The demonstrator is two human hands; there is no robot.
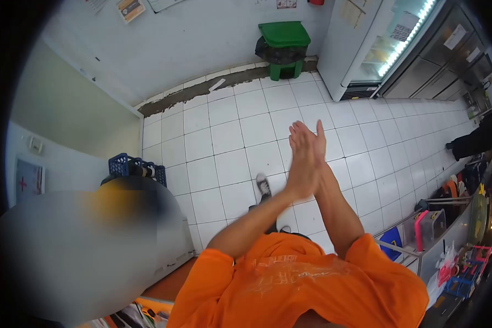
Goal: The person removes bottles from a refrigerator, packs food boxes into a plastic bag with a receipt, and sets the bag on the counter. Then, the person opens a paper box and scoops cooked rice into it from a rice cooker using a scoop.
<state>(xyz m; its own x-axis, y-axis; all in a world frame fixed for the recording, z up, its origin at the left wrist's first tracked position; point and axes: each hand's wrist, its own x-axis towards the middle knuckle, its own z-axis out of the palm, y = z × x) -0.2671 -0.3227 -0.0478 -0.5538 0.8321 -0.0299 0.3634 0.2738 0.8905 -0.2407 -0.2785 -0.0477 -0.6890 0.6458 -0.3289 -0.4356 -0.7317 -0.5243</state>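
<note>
My left hand [302, 170] and my right hand [320, 143] meet in front of my body, above the white tiled floor [230, 162]. The left lies across the right, palm side against it, and covers much of it. Fingers on both hands are stretched out, and I see no object held in either. The right thumb stands up apart. Below them are my orange shirt [295, 273] and a dark shoe [263, 185] on the tiles.
A green bin [284, 35] stands by the wall, beside a glass-door fridge [385, 49] and steel cabinets [429, 68]. Blue crates [127, 164] sit at left, near a blurred area. A counter with a clear box [429, 227] is at right; a dark-clothed person [478, 136] stands beyond.
</note>
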